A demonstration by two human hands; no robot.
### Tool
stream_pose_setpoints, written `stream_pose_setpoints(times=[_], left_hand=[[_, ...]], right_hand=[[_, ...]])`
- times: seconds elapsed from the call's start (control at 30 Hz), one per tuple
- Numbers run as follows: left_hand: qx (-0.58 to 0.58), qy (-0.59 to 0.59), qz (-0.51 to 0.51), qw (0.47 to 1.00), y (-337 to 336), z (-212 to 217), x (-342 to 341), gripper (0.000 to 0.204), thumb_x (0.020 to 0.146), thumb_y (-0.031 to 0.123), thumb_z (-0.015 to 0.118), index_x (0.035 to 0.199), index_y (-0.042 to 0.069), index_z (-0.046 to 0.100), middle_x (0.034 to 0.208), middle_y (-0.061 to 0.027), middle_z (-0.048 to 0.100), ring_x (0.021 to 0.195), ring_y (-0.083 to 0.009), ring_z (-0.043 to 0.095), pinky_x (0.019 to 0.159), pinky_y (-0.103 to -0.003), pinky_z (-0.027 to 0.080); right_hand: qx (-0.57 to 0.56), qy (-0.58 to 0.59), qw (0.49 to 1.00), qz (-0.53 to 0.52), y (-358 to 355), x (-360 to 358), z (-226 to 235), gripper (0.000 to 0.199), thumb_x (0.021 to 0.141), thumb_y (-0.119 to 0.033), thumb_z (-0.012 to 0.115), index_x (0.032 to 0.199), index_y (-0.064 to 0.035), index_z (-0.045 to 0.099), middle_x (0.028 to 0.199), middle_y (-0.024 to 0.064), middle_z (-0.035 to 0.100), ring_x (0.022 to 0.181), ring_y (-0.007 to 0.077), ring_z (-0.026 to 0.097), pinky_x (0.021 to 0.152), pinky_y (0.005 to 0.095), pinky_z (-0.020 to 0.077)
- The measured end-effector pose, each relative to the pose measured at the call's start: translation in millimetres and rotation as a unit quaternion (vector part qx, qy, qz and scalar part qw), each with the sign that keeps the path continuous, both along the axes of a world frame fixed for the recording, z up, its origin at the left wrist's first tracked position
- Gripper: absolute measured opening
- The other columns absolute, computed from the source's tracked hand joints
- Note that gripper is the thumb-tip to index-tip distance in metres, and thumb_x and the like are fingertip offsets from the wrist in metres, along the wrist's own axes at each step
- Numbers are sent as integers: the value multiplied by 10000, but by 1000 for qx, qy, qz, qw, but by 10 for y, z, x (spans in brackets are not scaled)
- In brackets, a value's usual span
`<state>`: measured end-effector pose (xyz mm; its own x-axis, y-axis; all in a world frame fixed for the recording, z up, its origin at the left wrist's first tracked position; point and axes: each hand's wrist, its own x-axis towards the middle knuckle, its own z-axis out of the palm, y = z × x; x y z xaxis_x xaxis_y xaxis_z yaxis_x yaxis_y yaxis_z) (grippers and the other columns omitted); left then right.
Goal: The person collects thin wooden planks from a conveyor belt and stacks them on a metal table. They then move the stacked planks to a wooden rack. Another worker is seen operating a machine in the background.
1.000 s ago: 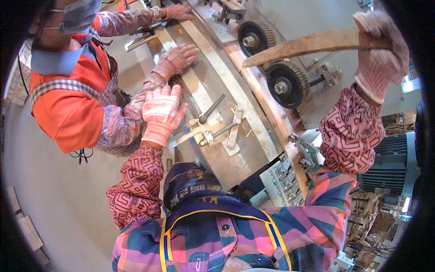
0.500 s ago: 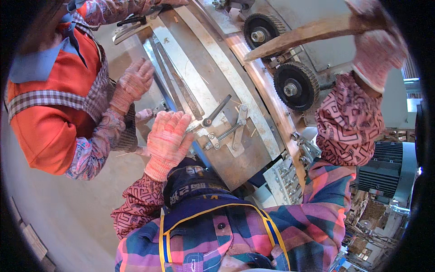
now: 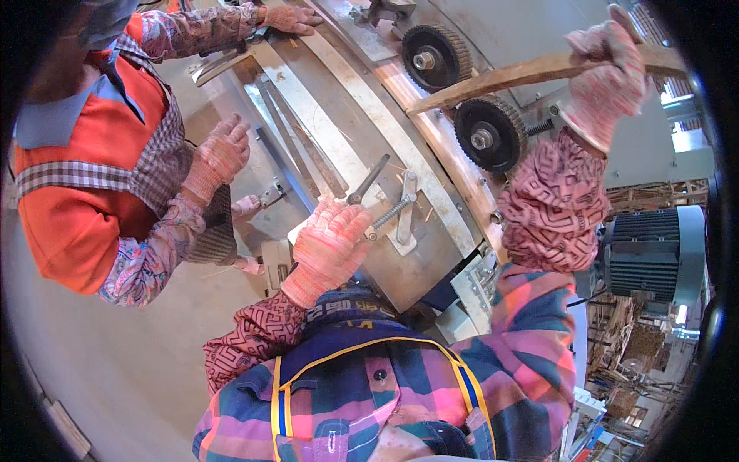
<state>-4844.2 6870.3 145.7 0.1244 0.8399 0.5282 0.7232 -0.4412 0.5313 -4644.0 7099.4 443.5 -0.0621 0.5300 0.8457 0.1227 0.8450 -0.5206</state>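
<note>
My right hand [image 3: 606, 81], in a pink-and-white knit glove, is closed around a long, slightly curved wooden strip [image 3: 508, 79]. The strip's left tip reaches over the inner side of the machine bed, and its length passes above two black ridged wheels [image 3: 489, 137]. Held low over the near left edge of the machine is my gloved left hand [image 3: 331, 242], fingers stretched out and nothing in them. Beside those fingertips are a black lever [image 3: 372, 175] and a spring-loaded metal arm [image 3: 394, 215]; whether the fingers touch them I cannot tell.
At left stands a co-worker in an orange top [image 3: 85, 181]. One of that person's gloved hands [image 3: 291, 20] rests at the machine's far end; the other [image 3: 222, 154] is raised beside it. Dark metal bars [image 3: 304, 142] lie along the bed. A ribbed motor [image 3: 647, 254] stands right.
My left hand has moved right, over the machine's edge near the lever. My right hand has shifted left with the wooden strip. The co-worker's far hand shows more fully on the machine.
</note>
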Motion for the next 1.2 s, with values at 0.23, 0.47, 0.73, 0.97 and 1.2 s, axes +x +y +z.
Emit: stream_pose_setpoints(times=[0.23, 0.47, 0.73, 0.97, 1.2], left_hand=[[102, -4, -67, 992, -37, -104, 114, 476, 696, 186, 733, 1148, 89, 620, 1115, -105, 629, 1077, -336, 579, 999, -489, 438], [79, -34, -113, 990, -288, -256, 19, 410, 746, 128, 719, 1144, 73, 634, 1086, -129, 654, 1041, -348, 602, 972, -485, 455], [38, -203, -360, 910, -240, 228, 514, 480, 731, 232, 743, 1151, 34, 620, 1083, -164, 643, 1004, -361, 612, 914, -468, 477], [-138, -47, -445, 884, -682, 243, 771, 847, 736, 332, 784, 1425, 40, 389, 1183, -199, 614, 1043, -382, 608, 879, -453, 495], [-171, 88, -342, 920, -1019, 78, 891, 765, 746, 283, 766, 1401, 91, 418, 932, -141, 658, 815, -338, 652, 687, -448, 520]], right_hand=[[250, -30, 956, -151, -277, -178, -167, 335, 984, -279, 477, 826, -32, 639, 617, 28, 570, 526, 135, 550, 497, 260, 460], [171, -116, 976, -76, -1534, 725, 134, 329, 985, -295, 450, 834, -37, 586, 681, 49, 564, 573, 140, 542, 507, 255, 436], [-163, -10, 963, 216, -2894, 1624, 246, 503, 950, -232, 422, 1295, 135, 434, 1124, 221, 585, 964, 252, 595, 848, 330, 497], [-158, 319, 919, 171, -3352, 1736, -656, 448, 909, -116, 562, 1277, 107, 437, 678, -36, 387, 591, 86, 398, 553, 244, 383], [-183, 404, 887, 132, -3534, 2295, -1660, 433, 933, -134, 574, 1305, 72, 495, 676, -44, 381, 595, 78, 376, 556, 254, 350]])
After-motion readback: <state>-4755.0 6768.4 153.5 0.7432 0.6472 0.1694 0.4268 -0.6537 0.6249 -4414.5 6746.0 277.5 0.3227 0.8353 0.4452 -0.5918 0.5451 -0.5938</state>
